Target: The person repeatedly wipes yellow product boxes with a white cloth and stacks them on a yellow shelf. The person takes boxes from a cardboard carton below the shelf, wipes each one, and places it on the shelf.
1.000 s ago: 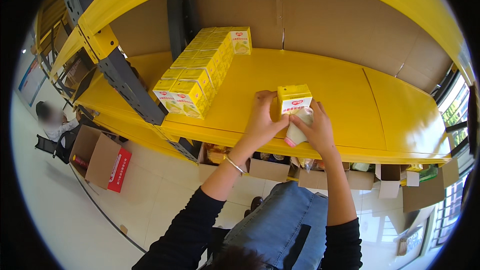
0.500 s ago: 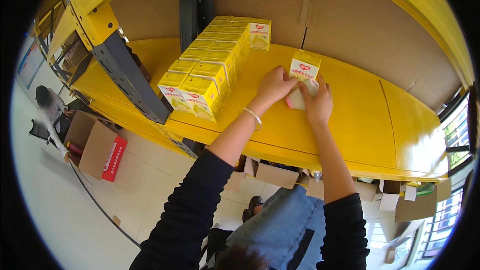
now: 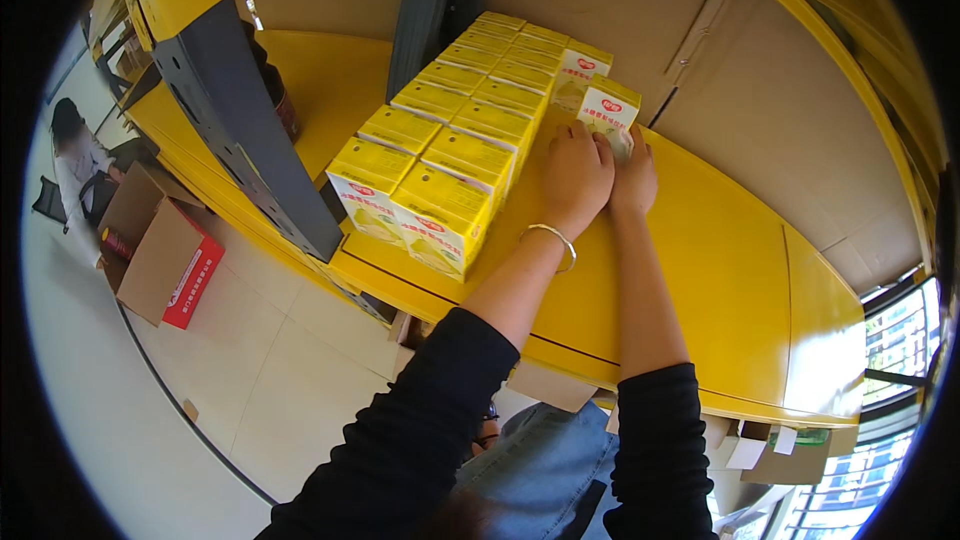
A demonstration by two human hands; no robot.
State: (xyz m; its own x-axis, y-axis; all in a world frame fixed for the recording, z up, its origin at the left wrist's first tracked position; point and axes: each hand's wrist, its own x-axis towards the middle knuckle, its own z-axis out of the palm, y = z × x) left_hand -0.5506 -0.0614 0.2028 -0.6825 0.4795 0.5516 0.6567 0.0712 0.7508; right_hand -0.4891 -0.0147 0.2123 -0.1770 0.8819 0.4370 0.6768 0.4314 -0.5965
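Both my hands are at a small yellow-and-white drink carton point(image 3: 610, 108), which stands upright on the yellow shelf point(image 3: 700, 310). My left hand point(image 3: 580, 175) has its fingers curled against the carton's lower front, hiding part of it. Along the carton's right side, the fingers of my right hand point(image 3: 635, 178) are wrapped round. Just behind and to the left stands another carton point(image 3: 582, 70), at the end of the right-hand row. Two long rows of matching cartons point(image 3: 440, 215) stand close together left of my hands. Whatever else lies between my palms is hidden.
A dark metal upright point(image 3: 255, 130) rises left of the rows. Brown board point(image 3: 590, 0) closes the back. Below the shelf, open cardboard boxes point(image 3: 550, 385) stick out. At far left a person point(image 3: 80, 165) is beside an open carton box point(image 3: 160, 250) on the floor.
My hands and the single carton have moved back and left, close to the end of the right row. The small white thing earlier between my hands no longer shows. The view has shifted.
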